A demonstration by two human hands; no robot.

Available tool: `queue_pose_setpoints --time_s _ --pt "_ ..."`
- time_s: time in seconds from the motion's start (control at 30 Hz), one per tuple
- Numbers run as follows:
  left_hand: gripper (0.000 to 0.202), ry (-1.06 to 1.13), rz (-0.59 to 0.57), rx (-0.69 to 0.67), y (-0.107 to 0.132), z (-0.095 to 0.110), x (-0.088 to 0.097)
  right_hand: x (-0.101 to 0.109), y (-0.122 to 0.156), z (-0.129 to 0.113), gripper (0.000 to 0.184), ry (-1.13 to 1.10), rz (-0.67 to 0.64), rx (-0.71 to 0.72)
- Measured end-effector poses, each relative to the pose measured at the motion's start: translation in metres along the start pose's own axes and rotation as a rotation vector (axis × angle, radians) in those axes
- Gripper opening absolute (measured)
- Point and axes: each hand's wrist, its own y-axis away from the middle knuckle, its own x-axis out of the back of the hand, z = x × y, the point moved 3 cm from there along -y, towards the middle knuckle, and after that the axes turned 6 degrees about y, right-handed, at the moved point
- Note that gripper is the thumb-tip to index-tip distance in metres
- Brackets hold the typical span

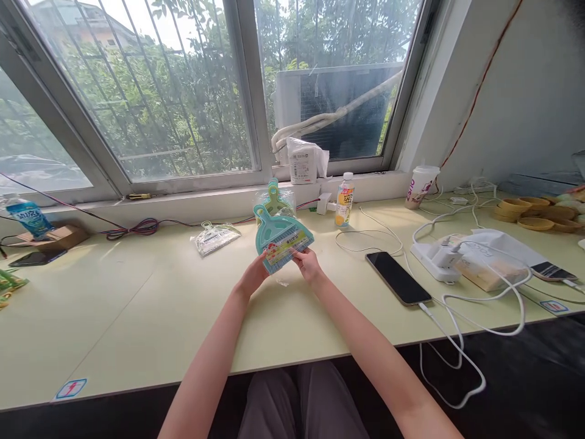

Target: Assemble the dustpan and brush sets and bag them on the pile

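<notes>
A small teal dustpan-and-brush set [277, 235] with a printed label is held up over the middle of the table, tilted with its handle to the upper left. My left hand [255, 275] is closed on its lower left edge. The lower right edge is pinched by my right hand [307, 263]. Just behind it, similar green and teal dustpans [273, 198] in clear wrapping stand against the sill, partly hidden. Farther left lies a flat, clear-wrapped pack [214, 238] with a pale green handle. A scrap of clear plastic [282, 282] rests on the table beneath the set.
To the right lie a black phone [398, 278], a white power strip [435, 262] and looping white cables. A juice bottle [344, 200] and a lidded cup [421, 185] stand near the sill. A blue drink bottle [30, 218] is at far left; the table's front edge [292, 362] is close.
</notes>
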Motion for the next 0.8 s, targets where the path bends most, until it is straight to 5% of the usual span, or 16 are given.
queue_pose_setpoints --time_s 0.8 --pt "0.055 -0.140 0.162 -0.003 -0.007 -0.004 0.013 0.003 -0.009 0.005 0.029 0.043 -0.038 -0.061"
